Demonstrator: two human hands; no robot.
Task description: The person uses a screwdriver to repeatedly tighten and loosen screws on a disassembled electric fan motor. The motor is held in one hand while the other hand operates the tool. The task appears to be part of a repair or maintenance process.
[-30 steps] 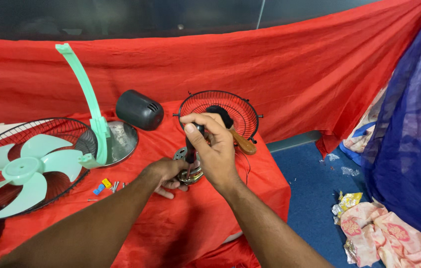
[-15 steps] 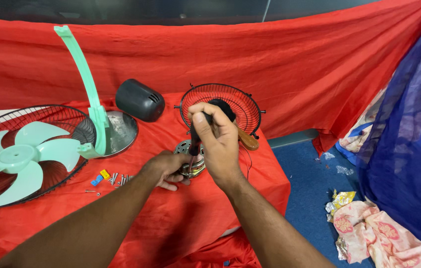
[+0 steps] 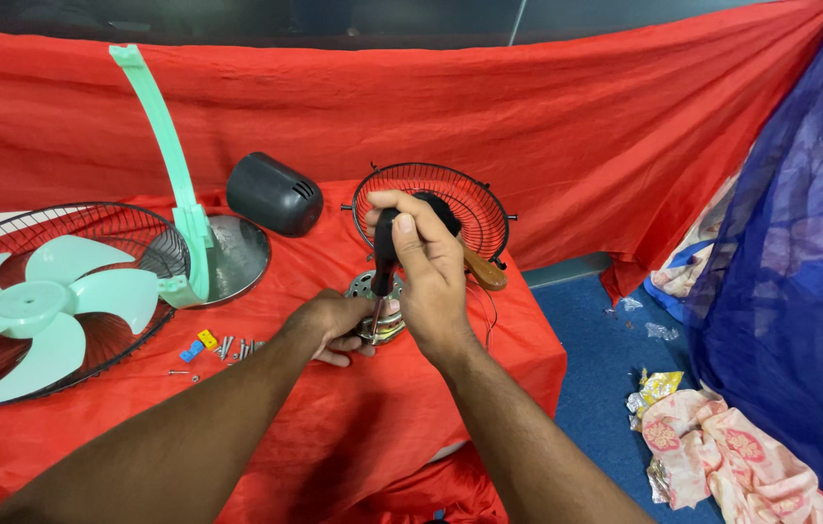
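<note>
My right hand [image 3: 428, 269] is closed around the black handle of a screwdriver [image 3: 384, 254], held upright with its shaft pointing down into a small metal fan motor [image 3: 372, 309] on the red cloth. My left hand [image 3: 331, 323] grips the motor's left side and steadies it. Just behind the hands lies a small black wire fan guard [image 3: 442, 209], with a wooden-handled tool [image 3: 482, 270] by its right edge.
A black motor cover [image 3: 274, 193] sits at the back. To the left are a mint green fan stand [image 3: 174, 165] on a shiny round base [image 3: 235, 254], mint blades [image 3: 38, 301] in a black grille, and loose screws [image 3: 227, 346]. The table edge drops to blue floor with crumpled cloth [image 3: 722, 456].
The view has shifted slightly. My right hand with the screwdriver has stayed over the motor, turning a little; my left hand keeps its hold.
</note>
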